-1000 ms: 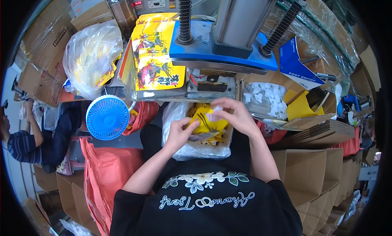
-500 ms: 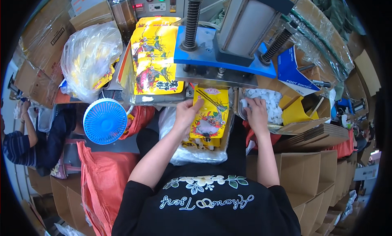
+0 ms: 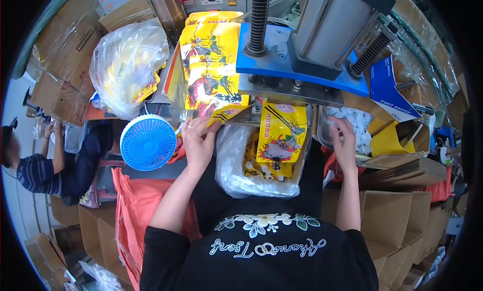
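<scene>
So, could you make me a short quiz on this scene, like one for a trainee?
1. Multiple choice: what is the right hand at?
a) the clear bag
b) the white pieces
c) the red bag

2. True or false: the left hand is at the near edge of the stacked yellow pouches, to the left of the press.

3. Fill in the blank: the fan has blue blades and a ____ rim.

Key: 1. b; 2. true; 3. white.
</scene>
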A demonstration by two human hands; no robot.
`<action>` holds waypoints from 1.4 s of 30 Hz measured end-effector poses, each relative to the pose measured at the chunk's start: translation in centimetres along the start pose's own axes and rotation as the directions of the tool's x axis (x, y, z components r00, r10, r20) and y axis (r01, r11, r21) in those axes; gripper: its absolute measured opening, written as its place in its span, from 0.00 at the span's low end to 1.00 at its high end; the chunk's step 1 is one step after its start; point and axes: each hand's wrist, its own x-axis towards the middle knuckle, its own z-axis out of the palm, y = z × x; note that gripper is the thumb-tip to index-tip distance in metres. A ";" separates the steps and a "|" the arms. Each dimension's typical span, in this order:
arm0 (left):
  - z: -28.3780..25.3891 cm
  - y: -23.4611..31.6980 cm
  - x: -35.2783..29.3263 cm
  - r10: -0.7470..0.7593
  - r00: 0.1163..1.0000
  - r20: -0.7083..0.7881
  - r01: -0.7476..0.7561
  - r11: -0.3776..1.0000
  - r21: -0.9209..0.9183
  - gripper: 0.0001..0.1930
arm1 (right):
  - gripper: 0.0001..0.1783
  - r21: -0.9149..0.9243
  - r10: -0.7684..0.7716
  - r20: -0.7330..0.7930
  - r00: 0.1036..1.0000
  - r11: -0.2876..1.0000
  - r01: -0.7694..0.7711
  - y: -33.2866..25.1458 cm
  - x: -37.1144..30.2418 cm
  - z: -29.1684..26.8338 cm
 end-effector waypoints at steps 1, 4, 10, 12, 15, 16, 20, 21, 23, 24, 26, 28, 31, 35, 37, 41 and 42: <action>-0.2 0.8 -0.1 0.001 1.000 0.000 -0.001 1.000 -0.011 0.06 | 0.13 -0.095 -0.109 -0.014 0.994 0.990 0.107 -1.1 0.1 0.2; 0.5 3.2 -1.6 -0.276 0.930 0.243 0.367 0.740 -0.564 0.05 | 0.11 -0.017 -0.174 -0.021 0.985 0.985 0.174 -4.6 -0.1 1.7; 3.3 4.4 -5.5 -0.026 0.942 0.335 0.195 0.854 -0.482 0.08 | 0.06 -0.004 -0.433 0.334 0.837 0.887 0.461 -9.3 0.3 2.9; 3.0 5.5 -5.7 -0.096 0.861 0.500 0.388 0.760 -0.521 0.09 | 0.07 0.132 -0.450 0.419 0.789 0.890 0.437 -8.6 0.2 3.6; 3.4 6.1 -5.2 -0.118 0.720 0.684 0.560 0.681 -0.471 0.13 | 0.11 0.250 -0.270 0.423 0.865 0.952 0.175 -7.8 0.2 3.8; 3.8 6.5 -4.7 -0.180 0.710 0.681 0.610 0.640 -0.467 0.13 | 0.11 0.248 -0.269 0.419 0.867 0.953 0.175 -7.5 0.2 3.8; 5.8 7.9 -2.3 -0.325 0.697 0.639 0.708 0.456 -0.540 0.16 | 0.21 0.079 -0.047 0.088 0.995 0.996 0.041 -5.4 1.1 2.2; 6.4 8.2 -1.8 -0.359 0.710 0.607 0.704 0.331 -0.628 0.16 | 0.20 0.001 0.044 0.021 0.999 0.999 -0.044 -5.1 1.3 1.2; 7.4 9.0 -0.6 -0.370 0.659 0.655 0.741 0.168 -0.651 0.15 | 0.19 -0.217 0.072 -0.073 0.995 0.972 -0.086 -1.6 1.4 -1.1; 7.9 9.2 -0.2 -0.374 0.624 0.686 0.759 0.082 -0.646 0.14 | 0.19 -0.225 0.066 -0.078 0.995 0.971 -0.083 -0.3 1.4 -2.0; 8.4 9.4 0.2 -0.369 0.592 0.717 0.769 -0.008 -0.639 0.13 | 0.17 -0.532 0.090 -0.062 0.994 0.840 -0.109 1.9 0.9 -2.8; 8.5 9.1 0.4 -0.383 0.541 0.749 0.781 -0.102 -0.616 0.13 | 0.16 -0.516 0.120 -0.042 0.992 0.848 -0.124 3.4 0.3 -1.5; 7.6 8.0 1.1 -0.343 0.656 0.672 0.752 0.230 -0.617 0.15 | 0.17 -0.443 0.170 0.017 0.985 0.885 -0.145 3.8 0.0 -0.8; 3.8 3.8 4.5 -0.225 0.945 0.236 0.293 0.904 -0.312 0.22 | 0.18 -0.395 0.095 -0.012 0.995 0.914 -0.092 3.5 -0.1 -0.6; 2.9 1.2 4.0 -0.046 0.996 0.082 0.037 0.993 0.108 0.30 | 0.21 -0.263 0.055 -0.039 0.998 0.963 -0.063 3.6 -0.1 -0.5; 1.6 -1.1 -0.2 -0.001 0.994 0.110 -0.012 0.993 0.116 0.18 | 0.20 -0.063 0.005 -0.088 0.996 0.998 -0.011 2.9 -0.2 -1.0; 1.2 -1.7 -0.5 -0.038 0.996 0.085 0.034 0.998 0.050 0.13 | 0.16 -0.019 0.089 -0.051 0.995 0.996 -0.090 2.0 -0.1 -1.3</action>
